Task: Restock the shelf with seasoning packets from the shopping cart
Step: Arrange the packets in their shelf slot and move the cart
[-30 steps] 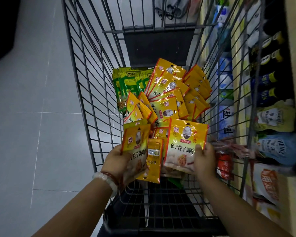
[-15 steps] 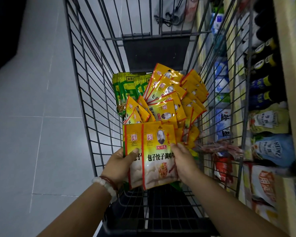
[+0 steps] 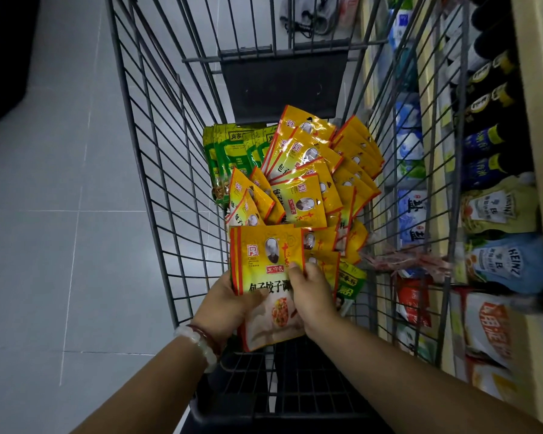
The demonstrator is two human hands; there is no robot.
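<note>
Grey wire is forming the cart [image 3: 157,170], the largest thing before me, and it is holding a loose heap of yellow packets [image 3: 314,170] fanned across its floor, with a row of green packets [image 3: 232,151] standing behind them toward the far end. To the right the shelf [image 3: 527,89] is carrying dark bottles [image 3: 489,98] on top, squeeze bottles [image 3: 499,258] beneath, and bagged goods lower down, all blurred through the wire. Both hands are working low at the near end of the cart: the left hand [image 3: 223,305] is cradling a stack [image 3: 265,277] of yellow packets from beneath, fingers curled round its left edge, while the right hand [image 3: 311,292] is pinching the stack's right side, thumb on the front face and fingers hidden behind. The stack is looking uneven to me; glossy film is slippery, so I judge that the packets could be sliding apart and dropping back into the heap once lifted. A corner could also be snagging on the wire during the swing across to the shelf.
</note>
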